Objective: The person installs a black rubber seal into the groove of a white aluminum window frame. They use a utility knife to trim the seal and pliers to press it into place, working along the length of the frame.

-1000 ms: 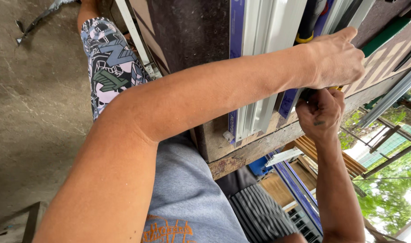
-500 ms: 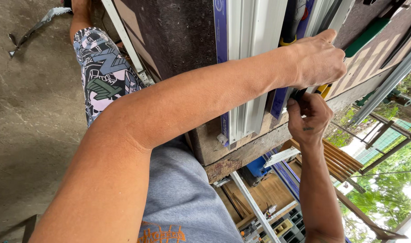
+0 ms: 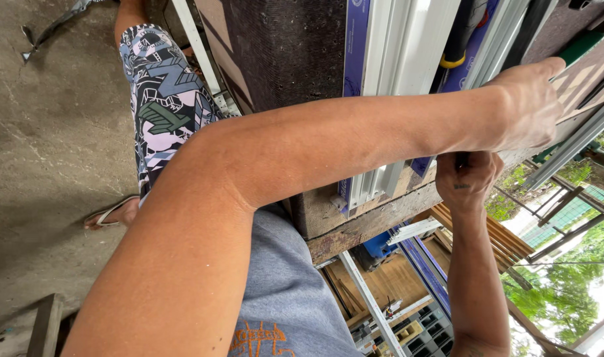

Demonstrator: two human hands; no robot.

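while the camera looks steeply down from the person's head, the left hand [image 3: 527, 106] reaches across the view on a long bare forearm and lies flat, fingers together and extended, pressing on the white aluminium profile [image 3: 394, 99] that runs along the dark felt-covered workbench [image 3: 282, 59]; it seems placed there to keep the profile from shifting. just under that hand, the right hand [image 3: 470, 178] comes up from below, curled into a fist around a small dark tool handle [image 3: 462, 160] at the bench's far edge. what the tool is, and where its tip meets the metal, is hidden by the left hand. a screwdriver with a yellow and black handle [image 3: 457, 46] lies between the profiles on the bench, untouched. below the worn wooden edge of the bench, more metal strips and wooden slats are stacked. the person's patterned shorts [image 3: 160, 99] and a sandalled foot [image 3: 113, 213] show over the concrete floor [image 3: 44, 132].
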